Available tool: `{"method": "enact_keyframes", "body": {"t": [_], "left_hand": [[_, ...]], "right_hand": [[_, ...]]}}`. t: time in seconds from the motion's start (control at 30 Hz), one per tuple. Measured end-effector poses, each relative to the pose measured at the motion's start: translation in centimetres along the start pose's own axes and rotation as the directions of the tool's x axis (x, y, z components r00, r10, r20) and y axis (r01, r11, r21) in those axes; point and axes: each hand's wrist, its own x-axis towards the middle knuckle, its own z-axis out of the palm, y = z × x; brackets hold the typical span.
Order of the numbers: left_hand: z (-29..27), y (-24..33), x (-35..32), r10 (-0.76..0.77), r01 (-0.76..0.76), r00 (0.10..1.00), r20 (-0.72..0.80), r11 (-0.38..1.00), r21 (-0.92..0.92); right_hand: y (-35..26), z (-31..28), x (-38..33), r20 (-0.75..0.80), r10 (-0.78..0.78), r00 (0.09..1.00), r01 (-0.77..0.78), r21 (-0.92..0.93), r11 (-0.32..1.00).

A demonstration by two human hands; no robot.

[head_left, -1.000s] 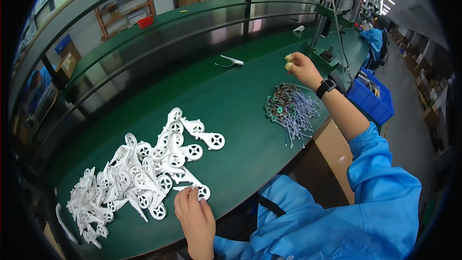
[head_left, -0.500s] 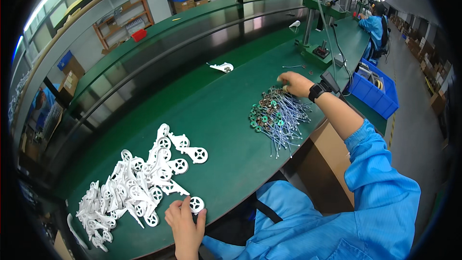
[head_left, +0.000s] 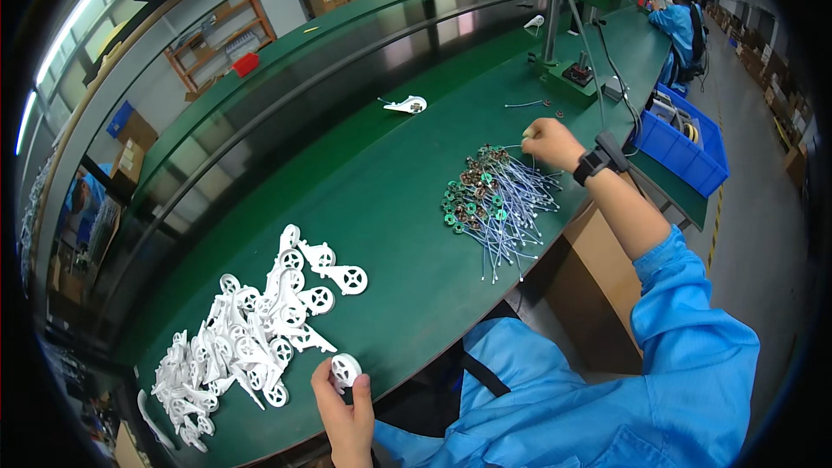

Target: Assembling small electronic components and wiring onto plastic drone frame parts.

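Observation:
My left hand (head_left: 345, 412) is closed around a white plastic housing (head_left: 346, 370) with a round spoked end, at the bench's near edge. Beside it lies a heap of similar white housings (head_left: 247, 347). My right hand (head_left: 552, 146), with a black strap device at the wrist, is at the far right end of a pile of wire leads (head_left: 511, 204) with green and copper-coloured ring ends. Its thumb and fingers are pinched together on what looks like a thin pale wire lead (head_left: 513, 146); its ends are hard to make out.
On the green bench (head_left: 390, 199), a white housing with parts in it (head_left: 407, 105) lies farther back. A green bench press (head_left: 572, 78) stands at the far right, near a blue bin (head_left: 685, 152) of supplies. A cardboard box (head_left: 598, 282) is below the edge. Another person (head_left: 682, 30) sits farther along.
My left hand has taken hold of the white housing and lifted and tilted it. My right hand has shifted slightly right at the lead pile, its fingers now pinched together.

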Motion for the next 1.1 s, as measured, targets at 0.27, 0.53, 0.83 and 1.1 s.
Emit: {"method": "enact_keyframes", "body": {"t": [0.27,0.53,0.83,1.1], "left_hand": [[1.0,0.6,-0.5,-0.141,0.129,0.989,0.04,0.702,-0.7],[2.1,0.8,-0.4,-0.181,0.167,0.98,0.079,0.544,-0.822],[0.7,-0.8,-1.4,-0.189,0.177,0.978,0.09,0.516,-0.838],[0.9,-0.4,-1.6,-0.333,0.309,0.908,0.254,0.125,-0.943]], "right_hand": [[-1.7,-4.2,-5.2,-0.227,-0.033,0.973,0.193,0.729,0.657],[0.5,-3.1,-7.5,-0.228,-0.142,0.963,0.233,0.442,0.866],[2.9,-1.5,-7.4,-0.477,0.036,0.878,0.279,0.571,0.772],[-5.3,-0.8,-12.6,-0.275,-0.067,0.959,0.281,0.89,0.36]]}}
